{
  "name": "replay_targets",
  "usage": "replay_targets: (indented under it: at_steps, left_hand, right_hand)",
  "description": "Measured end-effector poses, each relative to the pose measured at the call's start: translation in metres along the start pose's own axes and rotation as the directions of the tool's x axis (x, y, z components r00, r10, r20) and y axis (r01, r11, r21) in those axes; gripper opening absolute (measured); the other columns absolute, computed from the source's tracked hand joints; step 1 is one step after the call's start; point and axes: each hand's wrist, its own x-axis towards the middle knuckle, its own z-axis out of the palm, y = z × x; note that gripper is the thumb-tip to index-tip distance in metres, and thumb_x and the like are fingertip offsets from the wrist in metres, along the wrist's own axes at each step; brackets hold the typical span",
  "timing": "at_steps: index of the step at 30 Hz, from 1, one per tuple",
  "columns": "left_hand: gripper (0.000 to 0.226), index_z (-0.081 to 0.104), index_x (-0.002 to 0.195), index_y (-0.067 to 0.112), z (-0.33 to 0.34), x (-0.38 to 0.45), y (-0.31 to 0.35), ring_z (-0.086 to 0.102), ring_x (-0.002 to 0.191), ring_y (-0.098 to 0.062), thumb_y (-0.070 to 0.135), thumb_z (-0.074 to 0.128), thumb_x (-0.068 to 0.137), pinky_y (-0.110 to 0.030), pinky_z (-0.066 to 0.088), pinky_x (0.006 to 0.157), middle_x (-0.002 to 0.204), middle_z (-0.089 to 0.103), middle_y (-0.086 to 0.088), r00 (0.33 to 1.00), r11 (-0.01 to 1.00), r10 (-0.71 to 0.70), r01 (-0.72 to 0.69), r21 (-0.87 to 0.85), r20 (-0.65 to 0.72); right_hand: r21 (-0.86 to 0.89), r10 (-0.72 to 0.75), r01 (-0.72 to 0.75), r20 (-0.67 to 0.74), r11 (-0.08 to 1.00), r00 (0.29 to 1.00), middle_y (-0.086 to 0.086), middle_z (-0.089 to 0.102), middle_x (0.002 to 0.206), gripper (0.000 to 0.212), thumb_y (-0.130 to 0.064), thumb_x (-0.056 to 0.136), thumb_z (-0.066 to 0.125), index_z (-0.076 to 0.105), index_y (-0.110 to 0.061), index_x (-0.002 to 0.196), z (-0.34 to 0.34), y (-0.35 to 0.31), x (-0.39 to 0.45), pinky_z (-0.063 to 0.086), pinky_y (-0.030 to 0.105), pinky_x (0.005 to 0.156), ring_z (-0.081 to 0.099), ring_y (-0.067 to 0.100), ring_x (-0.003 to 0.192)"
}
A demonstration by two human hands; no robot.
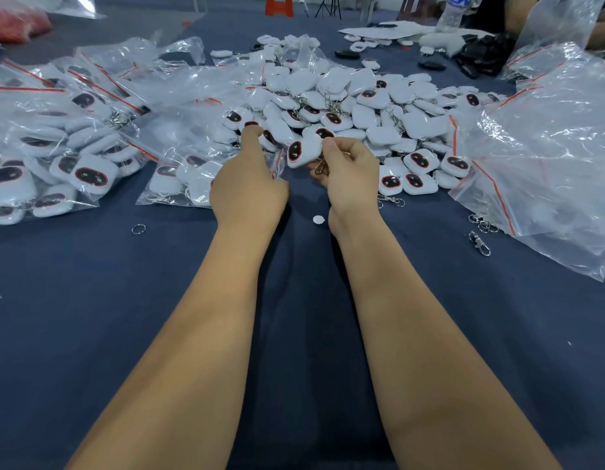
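On the desk (294, 334), at the near edge of the pile (345, 106), left hand (248, 188) fingers pinch the bag (179, 147) by its mouth, forefinger straight. Right hand (350, 178) fingers pinch 1 white keychain (302, 151). It is probably light, hard and slick: grip its body, not the dangling clasp (320, 168).

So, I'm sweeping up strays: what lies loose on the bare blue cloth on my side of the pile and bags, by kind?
Single split ring: 1
White round disc: 1
Swivel clasp: 1
Bunch of linked rings: 1, its rings too small to count
Total: 4
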Motion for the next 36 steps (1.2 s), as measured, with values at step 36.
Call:
replay_targets:
  at_steps: [36]
  left_hand:
    - [0.019, 0.063, 0.085, 0.028, -0.008, -0.002, 0.018, 0.057, 0.068, 0.000, 0.010, 0.055, 0.082, -0.020, 0.050, 0.068, 0.074, 0.063, 0.014, 0.979, 0.848, -0.114, 0.006, -0.530, -0.172]
  right_hand:
    - [-0.081, -0.053, 0.077, 0.272, 0.994, 0.961, 0.016, 0.071, 0.087, 0.027, 0.018, 0.083, 0.051, 0.060, -0.005, 0.092, 0.007, 0.002, -0.011, 0.057, 0.023, 0.069, 0.067, 0.019, 0.074]
